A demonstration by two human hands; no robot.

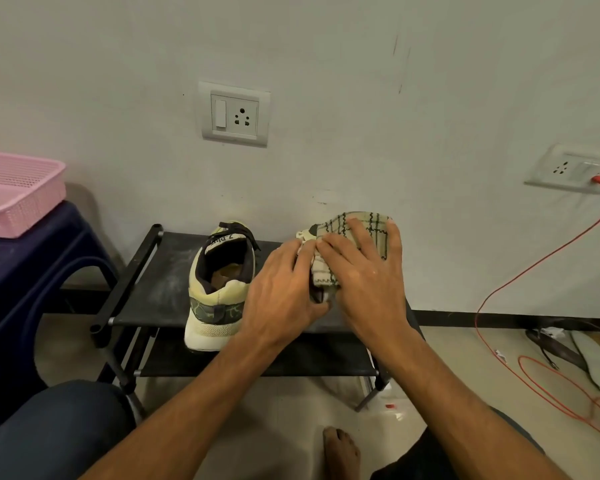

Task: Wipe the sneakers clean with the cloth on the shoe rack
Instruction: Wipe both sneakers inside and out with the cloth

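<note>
Covered sneaker (322, 296) stands past your bare foot (341, 452) and your knees, on the top shelf of the shoe rack (142, 292), and both your grips are on it. Your left grip (281, 296) wraps it from the left, with the fingers curled over the top and the thumb hooked round the heel end that faces you. Your right grip (364, 275) lies just to the right, its fingertips nearly meeting the left one's. Its fingers and thumb are spread flat, pressing the checked cloth (335, 225) down onto the shoe. The cloth runs from under that palm to beyond the fingertips, draped over the far part of the sneaker. Of the shoe itself you see only a sliver of heel between your grips and a pale scrap at the cloth's far left edge.

Just left of your left grip stands the bare sneaker (219, 289), cream and black, with its heel toward you at the shelf's front edge. You cannot tell whether the grip touches it.

Well to the left of both grips, a pink basket (14, 192) sits on a dark blue stool (21, 271). On the wall beyond your left grip is a socket plate (234, 114). Far to the right of your right grip, a red cable (534, 271) hangs from a second plate (575, 169) down to the floor.
</note>
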